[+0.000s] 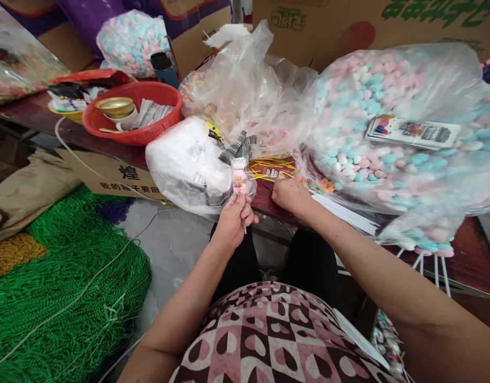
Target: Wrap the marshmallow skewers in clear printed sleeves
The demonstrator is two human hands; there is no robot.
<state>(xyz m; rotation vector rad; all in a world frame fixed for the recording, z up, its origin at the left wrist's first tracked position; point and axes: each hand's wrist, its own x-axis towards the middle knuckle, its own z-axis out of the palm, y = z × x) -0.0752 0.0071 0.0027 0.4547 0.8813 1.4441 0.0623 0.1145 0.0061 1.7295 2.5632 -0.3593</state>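
Note:
My left hand (233, 219) is closed around the white stick of a wrapped candy skewer (240, 175), which stands upright with pink and white pieces in a clear sleeve. My right hand (289, 194) rests closed at the edge of the dark red table (464, 260), beside a pile of yellow twist ties (273, 168); what it pinches is hidden. A white plastic bag (181, 159) lies just left of the skewer. A large clear bag of pink, blue and white candies (372, 122) fills the table to the right.
A red basket (136, 113) with a gold bowl and packets sits back left. Crumpled clear bags (248, 80) and cardboard boxes (348, 26) stand behind. Green netting (61, 287) covers the floor at left. White sticks (348, 213) lie by the right forearm.

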